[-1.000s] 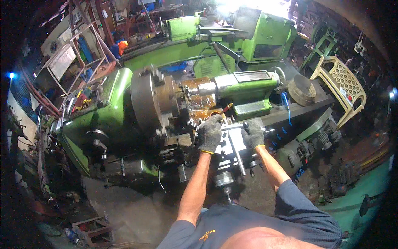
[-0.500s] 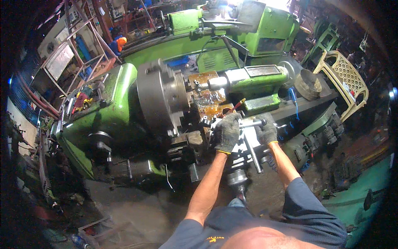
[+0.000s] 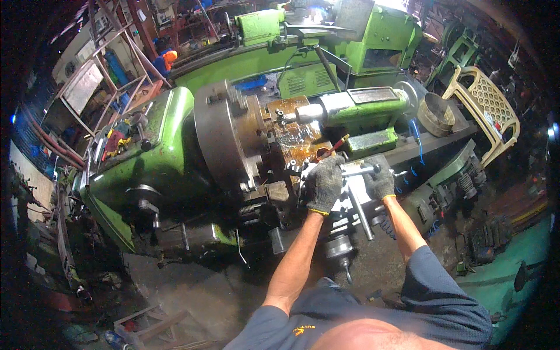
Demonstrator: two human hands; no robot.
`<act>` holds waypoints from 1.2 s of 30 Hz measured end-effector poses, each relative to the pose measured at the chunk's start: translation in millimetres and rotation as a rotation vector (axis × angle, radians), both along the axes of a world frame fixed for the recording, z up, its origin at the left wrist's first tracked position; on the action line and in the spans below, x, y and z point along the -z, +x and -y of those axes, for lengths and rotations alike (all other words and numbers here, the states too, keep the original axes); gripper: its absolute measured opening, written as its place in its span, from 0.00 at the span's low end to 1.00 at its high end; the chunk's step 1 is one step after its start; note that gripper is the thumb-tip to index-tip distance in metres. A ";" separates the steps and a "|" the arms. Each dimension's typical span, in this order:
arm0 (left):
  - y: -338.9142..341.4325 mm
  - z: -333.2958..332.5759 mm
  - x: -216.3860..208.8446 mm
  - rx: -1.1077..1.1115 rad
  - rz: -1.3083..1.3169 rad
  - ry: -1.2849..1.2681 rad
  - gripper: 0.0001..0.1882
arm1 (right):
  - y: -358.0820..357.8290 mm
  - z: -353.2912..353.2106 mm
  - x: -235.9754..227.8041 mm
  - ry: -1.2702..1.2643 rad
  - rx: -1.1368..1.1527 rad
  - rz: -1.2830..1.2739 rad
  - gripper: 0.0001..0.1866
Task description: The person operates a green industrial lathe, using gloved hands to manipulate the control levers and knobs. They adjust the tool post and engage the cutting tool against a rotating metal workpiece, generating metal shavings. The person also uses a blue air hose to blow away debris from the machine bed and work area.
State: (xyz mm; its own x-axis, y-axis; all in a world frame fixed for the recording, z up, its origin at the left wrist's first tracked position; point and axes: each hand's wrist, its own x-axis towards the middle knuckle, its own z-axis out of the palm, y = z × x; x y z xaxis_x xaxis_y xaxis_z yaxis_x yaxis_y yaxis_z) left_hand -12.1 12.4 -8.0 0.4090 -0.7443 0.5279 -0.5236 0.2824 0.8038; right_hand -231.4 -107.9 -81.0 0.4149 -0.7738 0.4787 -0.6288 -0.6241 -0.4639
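Observation:
Grey knit gloves with yellow cuffs cover both hands, over the carriage of a green metal lathe. My left hand (image 3: 324, 185) rests on the left side of the tool post area, its fingers curled forward; what they grip is hidden. My right hand (image 3: 380, 179) is bent beside the ball end of a short steel lever (image 3: 359, 171), which passes over the glove. Between my hands a long steel bar (image 3: 361, 214) slopes toward me. Just beyond my left hand, a brush-like tool with a red and yellow handle (image 3: 340, 144) leans by a small round container (image 3: 322, 153).
Left of my hands stands the large lathe chuck (image 3: 219, 140), its jaws blurred. Oily brown sheet (image 3: 294, 137) lies behind the carriage, near the green tailstock (image 3: 364, 105). A handwheel (image 3: 339, 247) projects toward me. A beige plastic chair (image 3: 487, 105) stands right; another green lathe (image 3: 233, 79) is behind.
The chuck's jaws sit at a different angle, with blur in both frames. Both hands stay at the carriage; my right hand is slightly higher against the lever's ball end. The view shifts slightly.

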 end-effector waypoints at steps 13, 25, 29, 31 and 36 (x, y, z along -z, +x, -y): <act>2.8 3.0 3.9 0.057 -0.045 -0.003 0.09 | -2.5 4.0 4.7 0.007 0.027 -0.026 0.18; 0.6 -3.7 -4.4 0.074 -0.102 0.032 0.10 | -8.5 16.6 20.9 -0.126 -0.021 -0.055 0.16; 3.7 0.0 2.4 0.071 -0.078 -0.018 0.10 | -3.7 9.1 18.3 -0.017 0.020 -0.026 0.16; 2.1 -2.2 -3.0 0.074 -0.106 -0.011 0.10 | -2.6 5.2 14.7 -0.005 0.051 -0.039 0.17; 2.0 -1.5 -2.0 0.074 -0.090 -0.034 0.12 | -3.2 6.9 10.2 -0.038 0.004 -0.053 0.18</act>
